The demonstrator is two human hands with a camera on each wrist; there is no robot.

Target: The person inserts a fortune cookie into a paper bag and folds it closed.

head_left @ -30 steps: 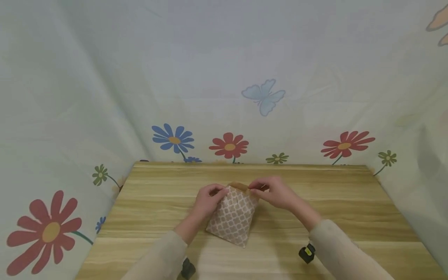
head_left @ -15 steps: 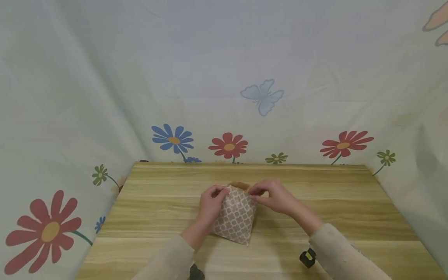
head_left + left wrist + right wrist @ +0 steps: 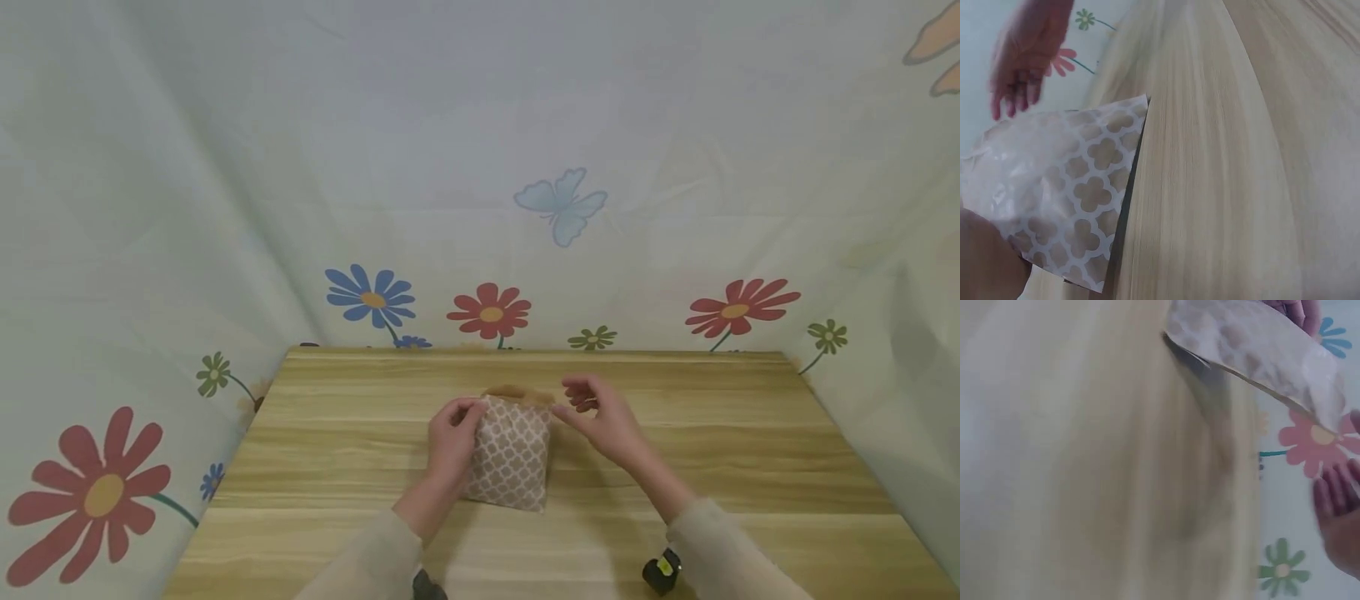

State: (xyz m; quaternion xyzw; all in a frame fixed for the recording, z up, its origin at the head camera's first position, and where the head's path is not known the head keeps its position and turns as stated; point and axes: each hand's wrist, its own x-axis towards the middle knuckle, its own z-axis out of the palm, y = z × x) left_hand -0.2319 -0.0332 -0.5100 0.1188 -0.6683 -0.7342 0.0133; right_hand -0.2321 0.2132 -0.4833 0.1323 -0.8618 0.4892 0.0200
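Observation:
A small flat paper bag (image 3: 513,454), brown with a white quatrefoil pattern, hangs tilted over the table in the head view. Its plain brown inside (image 3: 517,392) shows along the top edge. My left hand (image 3: 452,437) pinches the bag's upper left edge between thumb and fingers. At the upper right corner my right hand (image 3: 603,417) is spread, fingers apart from the bag and thumb tip right at the corner. In the left wrist view the patterned side (image 3: 1088,187) bulges slightly. The right wrist view catches the bag's edge (image 3: 1260,387) from the side, with the right hand (image 3: 1341,531) beside it.
A wood-grain table (image 3: 360,383) lies beneath the hands. Behind it hangs a pale cloth (image 3: 420,167) printed with flowers and a butterfly. A small black device (image 3: 662,571) with a yellow mark sits by the right sleeve, and another dark one (image 3: 427,586) by the left sleeve.
My right hand has let go of the bag's upper right corner, its fingers lifting away to the right. The bag has turned more upright, its lower edge swinging right and up; the left hand keeps its grip.

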